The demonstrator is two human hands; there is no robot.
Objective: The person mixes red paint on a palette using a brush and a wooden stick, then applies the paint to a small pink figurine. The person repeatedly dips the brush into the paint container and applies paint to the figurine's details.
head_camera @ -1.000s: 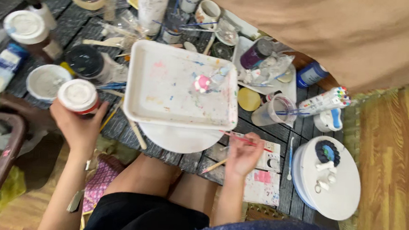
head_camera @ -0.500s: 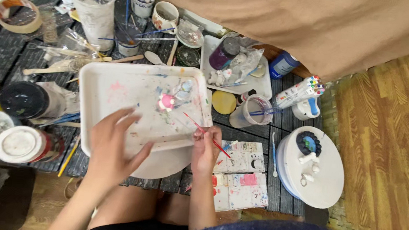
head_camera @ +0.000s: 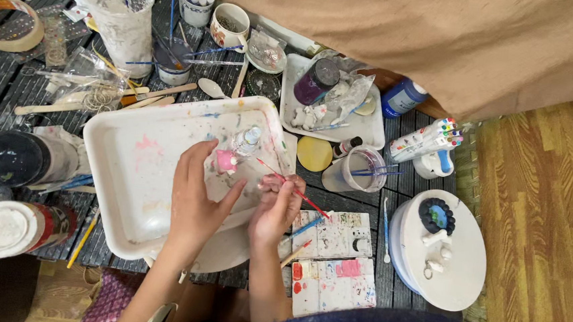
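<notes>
Head camera looks straight down, close.

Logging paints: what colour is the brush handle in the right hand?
Red brush handle, head view.

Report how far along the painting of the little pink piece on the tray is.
Done: the small pink figure on the paint-smeared white tray already carries pink colour. In hand: the left hand steadies it while the right hand holds a thin red-handled brush beside it. Left: unpainted white pieces wait on the round white turntable.
</notes>
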